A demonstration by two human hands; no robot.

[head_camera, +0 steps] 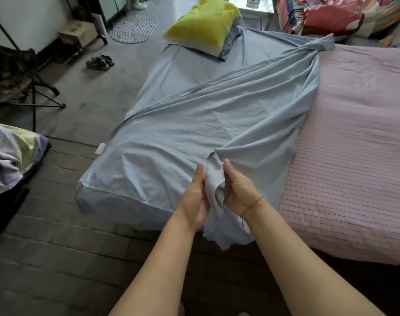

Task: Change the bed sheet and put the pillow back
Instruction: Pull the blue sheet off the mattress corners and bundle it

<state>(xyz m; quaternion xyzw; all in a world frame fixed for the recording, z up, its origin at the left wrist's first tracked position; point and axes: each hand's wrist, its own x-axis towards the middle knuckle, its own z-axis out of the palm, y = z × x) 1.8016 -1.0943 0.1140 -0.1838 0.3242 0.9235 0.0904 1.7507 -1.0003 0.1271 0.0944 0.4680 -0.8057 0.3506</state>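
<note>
A light blue bed sheet lies across the left part of the bed, folded diagonally, with one corner twisted up at the far right. At the near edge a bunched corner of it stands between my hands. My left hand and my right hand both grip this bunch, palms facing each other. A yellow-green pillow rests on a striped grey pillow at the bed's far end. The right half of the bed shows a bare pink quilted mattress pad.
A heap of pale crumpled bedding lies at the left. A folding chair, a pair of shoes, a cardboard box and an oval mat stand on the grey floor. Colourful blankets are piled at the far right.
</note>
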